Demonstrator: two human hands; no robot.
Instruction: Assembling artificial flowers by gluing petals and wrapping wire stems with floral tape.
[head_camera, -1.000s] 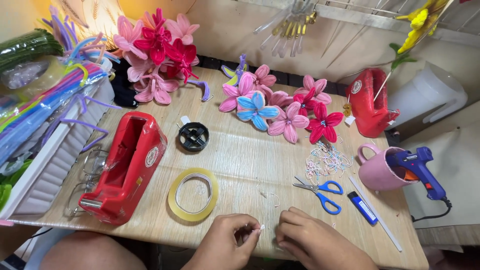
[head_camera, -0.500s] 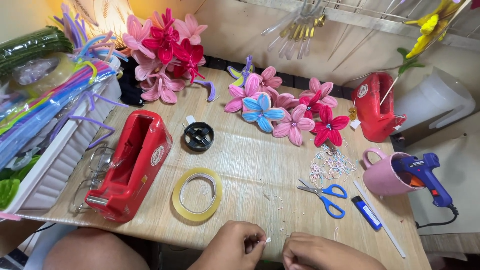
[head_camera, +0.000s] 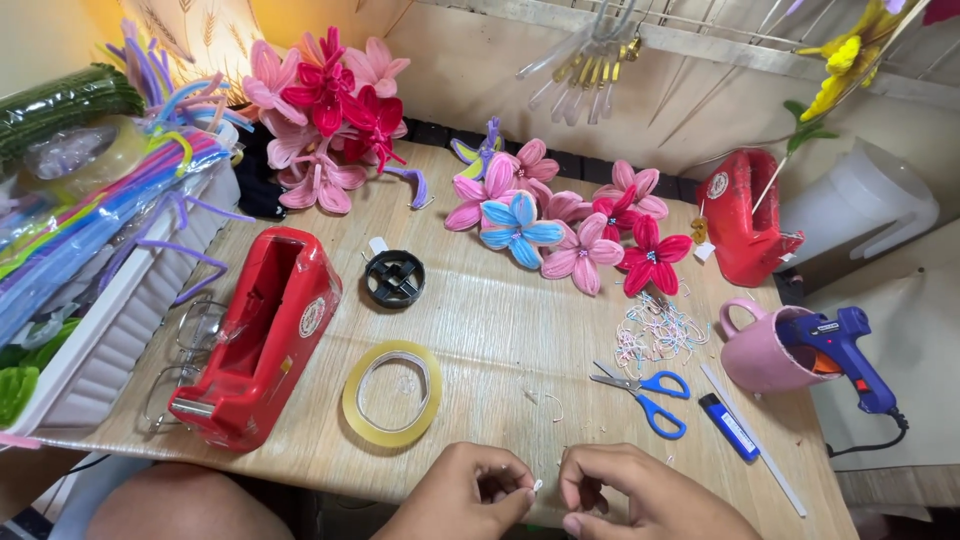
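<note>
So the left hand (head_camera: 470, 495) is pinching something tiny and white (head_camera: 537, 486) between thumb and forefinger, right at the near edge of the table (head_camera: 500, 300). The right hand (head_camera: 640, 495) sits just beside it, fingers curled in narrow, but I can't tell if it's actually gripping anything. Looks to me like fiddly bead or wire work, so the next bit probably calls for a steady pinch and both hands staying close together.

Moving outward: a roll of clear yellowish tape (head_camera: 392, 393) lies just past the left hand, a red tape dispenser (head_camera: 262, 335) to its left, and a black spool core (head_camera: 394, 279) further back. Blue scissors (head_camera: 645, 392) and a blue lighter (head_camera: 728, 426) are off to the right, near a little heap of pale thread bits (head_camera: 655, 332). Handmade flowers (head_camera: 575, 225) sit at the far side.

Hard to make out: the white bit is way too small to identify, both wrists are cut off by the bottom of the frame, and the glue gun (head_camera: 845, 350) hides what's in the pink mug (head_camera: 765, 345).
</note>
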